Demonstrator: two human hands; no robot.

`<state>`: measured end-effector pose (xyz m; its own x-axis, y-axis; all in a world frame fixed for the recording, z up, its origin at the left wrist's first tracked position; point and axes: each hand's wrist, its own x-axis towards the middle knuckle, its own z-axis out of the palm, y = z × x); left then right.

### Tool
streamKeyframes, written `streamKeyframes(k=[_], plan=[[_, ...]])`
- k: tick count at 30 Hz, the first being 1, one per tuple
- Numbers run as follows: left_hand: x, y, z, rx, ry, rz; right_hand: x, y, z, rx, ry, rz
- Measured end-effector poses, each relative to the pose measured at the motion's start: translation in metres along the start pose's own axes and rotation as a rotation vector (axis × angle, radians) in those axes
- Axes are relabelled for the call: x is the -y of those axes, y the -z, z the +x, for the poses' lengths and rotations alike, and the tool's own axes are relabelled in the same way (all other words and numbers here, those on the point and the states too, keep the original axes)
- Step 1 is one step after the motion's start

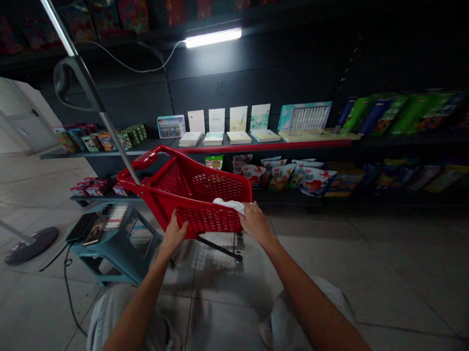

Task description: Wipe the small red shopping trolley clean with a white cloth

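In front of me stands a red shopping cart (205, 220) with a perforated plastic basket. My left hand (175, 235) grips the near side of its basket toward the handle end, fingers bent against the red plastic. At the front corner, my right hand (254, 220) is closed on a white cloth (230, 204). The cloth lies over the top rim of the basket's near side. The cart's handle (149, 158) points up to the left.
Shelves (213, 150) behind the cart carry boxed books (190, 139), snack bags (317, 180) and small boxes. A blue-grey stool (124, 243) with a black device (82, 225) stands at left, beside a metal pole (117, 140). A cable (69, 289) runs down to the floor.
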<state>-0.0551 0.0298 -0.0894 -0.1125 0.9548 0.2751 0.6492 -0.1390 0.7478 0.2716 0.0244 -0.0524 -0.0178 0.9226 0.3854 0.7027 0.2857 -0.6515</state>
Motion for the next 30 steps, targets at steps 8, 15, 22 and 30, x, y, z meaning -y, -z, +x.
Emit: streamKeyframes(k=[8, 15, 22, 30], plan=[[-0.008, -0.010, 0.003, -0.009, 0.093, -0.031, 0.018, -0.017, -0.003, 0.038, 0.041, 0.082], [-0.014, -0.015, -0.009, 0.003, 0.114, -0.114, 0.034, -0.018, -0.016, 0.141, 0.032, 0.180], [-0.035, -0.014, -0.021, 0.008, 0.246, -0.165, 0.046, -0.025, -0.024, 0.247, 0.152, 0.040], [-0.043, -0.006, -0.021, 0.013, 0.295, -0.173, 0.067, -0.023, -0.029, 0.373, 0.247, -0.332]])
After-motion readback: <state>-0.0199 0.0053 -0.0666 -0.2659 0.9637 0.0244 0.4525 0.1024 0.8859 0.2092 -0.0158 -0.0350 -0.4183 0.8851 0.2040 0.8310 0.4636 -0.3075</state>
